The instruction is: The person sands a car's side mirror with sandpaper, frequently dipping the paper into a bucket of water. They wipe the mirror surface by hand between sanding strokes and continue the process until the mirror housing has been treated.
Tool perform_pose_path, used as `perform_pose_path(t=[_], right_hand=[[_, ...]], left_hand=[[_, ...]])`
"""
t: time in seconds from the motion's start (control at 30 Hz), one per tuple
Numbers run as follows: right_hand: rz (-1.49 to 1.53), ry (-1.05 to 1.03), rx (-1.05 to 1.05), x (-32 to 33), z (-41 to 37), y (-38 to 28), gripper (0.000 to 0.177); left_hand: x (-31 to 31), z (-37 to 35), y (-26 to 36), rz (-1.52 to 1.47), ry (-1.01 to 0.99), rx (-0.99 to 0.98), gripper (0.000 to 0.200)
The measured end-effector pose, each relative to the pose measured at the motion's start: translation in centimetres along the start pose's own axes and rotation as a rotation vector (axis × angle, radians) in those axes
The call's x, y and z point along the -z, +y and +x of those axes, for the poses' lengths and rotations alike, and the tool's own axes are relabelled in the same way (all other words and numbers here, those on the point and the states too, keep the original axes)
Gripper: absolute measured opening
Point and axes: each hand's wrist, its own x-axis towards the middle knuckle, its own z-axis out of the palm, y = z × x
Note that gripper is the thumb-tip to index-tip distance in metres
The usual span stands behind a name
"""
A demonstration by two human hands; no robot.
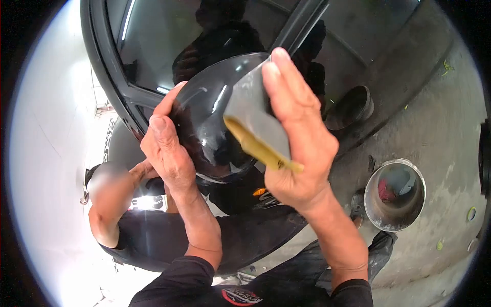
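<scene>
The right hand [303, 138] grasps a folded sheet [253, 102] (probably sandpaper, though blurred) against the black mirror [207, 123] beside it; the left hand [171, 148], open, cups the mirror's opposite side. A bucket [396, 221] stands right of the right hand.

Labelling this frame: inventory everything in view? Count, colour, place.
car: 1, black, across top
mirror: 1, black, centre
sheet: 1, grey and yellow, against mirror
floor: 1, grey, right
bucket: 1, grey, right, on floor
unclear item: 1, reddish, inside bucket
scraps: several, yellow-green, on floor
wall: 1, white, left
person: 1, in black, lower left
shirt: 1, black, bottom
trousers: 1 pair, dark, bottom
shoe: 1, dark, beside bucket
left grip: 1, bare, against mirror
right grip: 1, bare, holding sheet
</scene>
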Motion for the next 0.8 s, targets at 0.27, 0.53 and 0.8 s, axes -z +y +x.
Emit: perform_pose_path(t=[0.27, 0.53, 0.8], right_hand=[[-0.331, -0.196, 0.046, 0.3, 1.2, -1.3, 0.058], [-0.466, -0.373, 0.213, 2.3, 1.7, -2.2, 0.048], [-0.08, -0.209, -0.035, 0.4, -2.1, -6.9, 0.062]], left_hand=[[0.2, 0.2, -2.9, -0.069, 0.009, -0.021, 0.06], [0.4, -0.7, -1.7, -0.043, 0.047, -0.078, 0.051], [3.5, -0.5, 1.3, 0.086, 0.059, -0.125, 0.043]])
